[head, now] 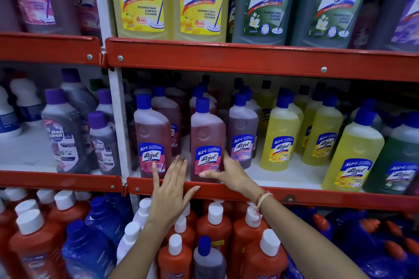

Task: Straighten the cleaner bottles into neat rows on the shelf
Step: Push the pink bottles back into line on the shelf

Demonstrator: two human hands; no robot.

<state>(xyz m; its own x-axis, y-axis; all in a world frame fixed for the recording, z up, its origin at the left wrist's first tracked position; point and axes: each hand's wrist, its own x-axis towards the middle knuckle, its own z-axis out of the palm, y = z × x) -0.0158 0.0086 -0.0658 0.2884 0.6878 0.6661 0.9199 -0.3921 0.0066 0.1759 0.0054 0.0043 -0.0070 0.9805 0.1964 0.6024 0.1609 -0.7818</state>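
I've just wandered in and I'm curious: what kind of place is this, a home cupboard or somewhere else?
Most likely a shop aisle, not a home. Red metal shelves run in tiers, each packed with many identical Lizol cleaner bottles grouped by colour. A person's right hand holds a pink bottle at the front edge.

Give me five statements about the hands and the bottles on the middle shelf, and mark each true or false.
1. The right hand grips the front pink bottle near its base. True.
2. The left hand holds a yellow bottle. False: it is open, fingers spread, between the two front pink bottles, over the red shelf edge.
3. The pink bottles have blue caps. True.
4. The yellow bottles stand left of the pink ones. False: they stand to the right.
5. The right wrist is bare. False: it wears a band.
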